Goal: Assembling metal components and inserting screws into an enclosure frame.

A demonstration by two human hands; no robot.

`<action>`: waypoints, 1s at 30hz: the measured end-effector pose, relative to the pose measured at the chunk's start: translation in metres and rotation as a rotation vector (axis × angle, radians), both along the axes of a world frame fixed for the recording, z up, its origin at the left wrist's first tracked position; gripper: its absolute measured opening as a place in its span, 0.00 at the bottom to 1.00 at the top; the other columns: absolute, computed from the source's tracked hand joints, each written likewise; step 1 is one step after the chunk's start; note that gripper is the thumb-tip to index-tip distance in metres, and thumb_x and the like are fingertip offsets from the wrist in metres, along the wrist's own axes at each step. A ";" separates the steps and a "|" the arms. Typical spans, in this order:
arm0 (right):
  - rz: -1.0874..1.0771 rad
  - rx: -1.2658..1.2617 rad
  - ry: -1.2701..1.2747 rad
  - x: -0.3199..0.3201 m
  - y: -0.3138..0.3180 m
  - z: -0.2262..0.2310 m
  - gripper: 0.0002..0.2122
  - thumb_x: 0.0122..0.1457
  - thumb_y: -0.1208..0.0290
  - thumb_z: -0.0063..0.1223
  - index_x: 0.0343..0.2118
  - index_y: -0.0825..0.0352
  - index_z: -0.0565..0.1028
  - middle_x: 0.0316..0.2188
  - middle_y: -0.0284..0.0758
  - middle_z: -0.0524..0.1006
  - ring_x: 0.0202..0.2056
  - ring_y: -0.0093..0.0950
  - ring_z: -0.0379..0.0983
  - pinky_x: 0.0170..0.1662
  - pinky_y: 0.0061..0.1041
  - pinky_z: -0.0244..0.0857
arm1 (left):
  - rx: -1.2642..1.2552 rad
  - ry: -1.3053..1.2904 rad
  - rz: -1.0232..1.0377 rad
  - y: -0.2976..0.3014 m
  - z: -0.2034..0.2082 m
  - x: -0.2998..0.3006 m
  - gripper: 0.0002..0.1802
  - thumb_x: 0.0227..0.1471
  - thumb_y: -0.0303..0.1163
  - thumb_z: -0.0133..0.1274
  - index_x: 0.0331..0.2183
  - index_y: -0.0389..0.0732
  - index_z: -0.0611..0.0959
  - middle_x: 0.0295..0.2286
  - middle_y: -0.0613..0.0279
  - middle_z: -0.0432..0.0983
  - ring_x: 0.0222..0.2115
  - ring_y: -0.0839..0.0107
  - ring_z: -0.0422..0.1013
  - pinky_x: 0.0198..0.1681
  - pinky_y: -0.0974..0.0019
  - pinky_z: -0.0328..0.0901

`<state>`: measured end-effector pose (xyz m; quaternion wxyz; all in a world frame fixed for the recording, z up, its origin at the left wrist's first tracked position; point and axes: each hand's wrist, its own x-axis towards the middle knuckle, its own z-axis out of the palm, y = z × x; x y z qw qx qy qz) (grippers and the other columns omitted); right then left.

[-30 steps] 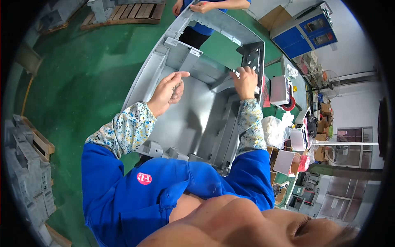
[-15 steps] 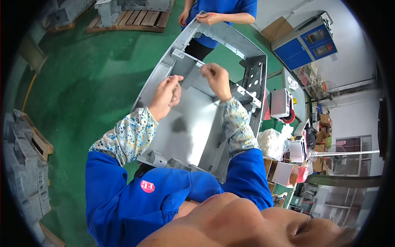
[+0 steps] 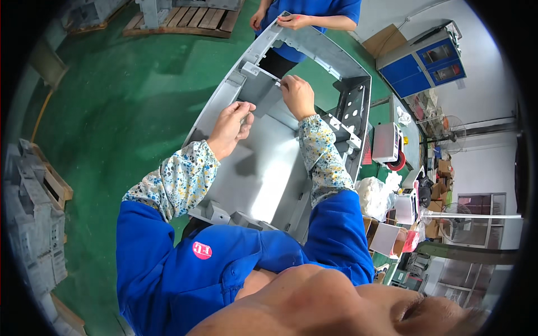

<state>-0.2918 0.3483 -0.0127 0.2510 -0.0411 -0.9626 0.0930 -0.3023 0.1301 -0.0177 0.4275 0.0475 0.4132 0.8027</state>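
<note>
casing (image 3: 272, 176) beneath right hand (image 3: 298, 98) and left hand (image 3: 230, 129), both curled; what they grip, if anything, cannot be told; apparently fingertip work near panel (image 3: 261, 89) edge; next move calls for precision.

Inside the large grey sheet-metal housing (image 3: 227, 92), free room lies over its smooth grey pan floor (image 3: 272, 187), between the sleeved left forearm (image 3: 174, 179) and right forearm (image 3: 322, 159); small grey metal brackets (image 3: 217, 213) stand along the near edge. Only a modest gap parts the left hand (image 3: 231, 130) from the right hand (image 3: 298, 98), which obstructs the grey upright partition (image 3: 260, 91). Beyond, an opening runs toward the far edge; a co-worker's hand (image 3: 294, 21) occupies the far left corner, and a black perforated metal plate (image 3: 354, 109) flanks the right edge.
</note>
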 end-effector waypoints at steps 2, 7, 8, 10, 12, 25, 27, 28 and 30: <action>-0.067 0.076 -0.060 0.000 0.001 0.002 0.03 0.44 0.72 0.52 0.23 0.65 0.73 0.21 0.37 0.72 0.28 0.37 0.70 0.34 0.33 0.64 | 0.005 -0.013 0.002 0.001 0.001 0.001 0.12 0.56 0.40 0.41 0.29 0.41 0.70 0.17 0.70 0.63 0.13 0.84 0.54 0.13 0.80 0.48; -0.029 0.147 -0.064 0.004 -0.010 0.012 0.06 0.45 0.69 0.54 0.21 0.66 0.73 0.22 0.36 0.73 0.26 0.35 0.71 0.31 0.32 0.64 | -0.029 -0.048 0.001 -0.002 0.004 0.002 0.21 0.55 0.49 0.41 0.21 0.43 0.68 0.14 0.72 0.59 0.12 0.85 0.53 0.11 0.80 0.46; 0.048 0.280 0.071 0.008 -0.022 0.018 0.07 0.46 0.68 0.55 0.21 0.67 0.74 0.22 0.35 0.73 0.25 0.33 0.71 0.29 0.30 0.64 | -0.029 -0.058 -0.010 -0.003 0.004 0.001 0.23 0.54 0.52 0.40 0.19 0.44 0.67 0.13 0.73 0.57 0.11 0.85 0.52 0.10 0.80 0.45; 0.268 -0.172 -0.025 0.019 -0.058 0.031 0.07 0.46 0.69 0.56 0.23 0.68 0.75 0.21 0.34 0.74 0.23 0.30 0.71 0.28 0.27 0.64 | -0.031 -0.067 -0.020 -0.006 0.007 0.000 0.26 0.53 0.55 0.39 0.17 0.44 0.65 0.11 0.73 0.55 0.10 0.85 0.51 0.10 0.80 0.44; 0.475 -0.627 -0.125 0.022 -0.074 0.038 0.07 0.47 0.70 0.56 0.24 0.68 0.75 0.21 0.34 0.74 0.22 0.26 0.70 0.27 0.24 0.64 | -0.071 -0.054 -0.019 -0.006 0.011 0.000 0.27 0.50 0.59 0.40 0.18 0.46 0.67 0.10 0.74 0.55 0.08 0.84 0.49 0.10 0.78 0.43; 0.143 -0.109 0.127 -0.054 -0.033 -0.003 0.03 0.43 0.76 0.51 0.22 0.65 0.76 0.20 0.37 0.72 0.24 0.37 0.70 0.29 0.32 0.65 | 0.106 -0.094 0.073 -0.004 -0.001 -0.007 0.06 0.54 0.28 0.39 0.34 0.38 0.70 0.19 0.67 0.62 0.15 0.82 0.55 0.12 0.80 0.49; 0.187 -0.061 0.094 -0.055 -0.033 -0.002 0.03 0.42 0.78 0.50 0.21 0.64 0.75 0.19 0.35 0.72 0.25 0.35 0.70 0.30 0.32 0.64 | 0.098 -0.091 0.094 -0.005 0.002 -0.009 0.07 0.55 0.28 0.38 0.35 0.37 0.70 0.20 0.67 0.63 0.15 0.83 0.55 0.13 0.80 0.50; 0.166 0.022 0.094 -0.054 -0.032 -0.003 0.03 0.41 0.78 0.51 0.20 0.63 0.74 0.20 0.35 0.72 0.27 0.34 0.70 0.32 0.31 0.63 | 0.074 -0.102 0.107 -0.005 0.003 -0.009 0.07 0.56 0.29 0.38 0.35 0.37 0.70 0.20 0.66 0.63 0.15 0.83 0.56 0.13 0.80 0.50; 0.178 0.024 0.105 -0.058 -0.031 -0.006 0.02 0.40 0.77 0.51 0.20 0.63 0.74 0.20 0.34 0.72 0.27 0.34 0.70 0.33 0.31 0.62 | 0.052 -0.110 0.118 -0.004 0.004 -0.008 0.08 0.56 0.30 0.38 0.35 0.37 0.70 0.20 0.66 0.64 0.15 0.83 0.56 0.13 0.81 0.50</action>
